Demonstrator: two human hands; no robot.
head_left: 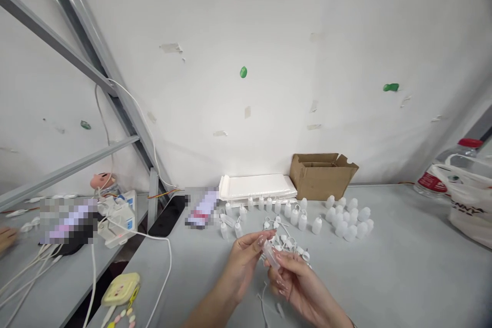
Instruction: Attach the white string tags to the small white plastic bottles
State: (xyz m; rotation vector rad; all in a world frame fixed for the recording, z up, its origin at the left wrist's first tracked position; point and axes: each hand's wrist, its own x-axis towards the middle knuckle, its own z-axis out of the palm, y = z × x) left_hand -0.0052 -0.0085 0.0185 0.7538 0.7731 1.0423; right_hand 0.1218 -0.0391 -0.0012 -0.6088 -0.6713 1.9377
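A small translucent white bottle (272, 257) is tilted between my two hands above the table. My right hand (299, 281) has its thumb and fingers closed around the body. At the upper end, my left hand (244, 261) pinches with thumb and fingertips; whether a cap sits under them is hidden. Just behind my hands lies a loose pile of white caps with thin straps (286, 242). Farther back stand several small white bottles with caps (287, 210). To their right is a cluster of frosted bottles (348, 219), whose tops I cannot make out clearly.
White padded envelopes (257, 187) and an opened cardboard box (323, 177) stand against the wall. A black phone (168, 216), white cables, a power strip (119, 220) and a yellow case (121, 288) lie left. A large bottle (432, 179) and plastic bag (471, 210) stand right. Another person's hand (7, 238) shows far left.
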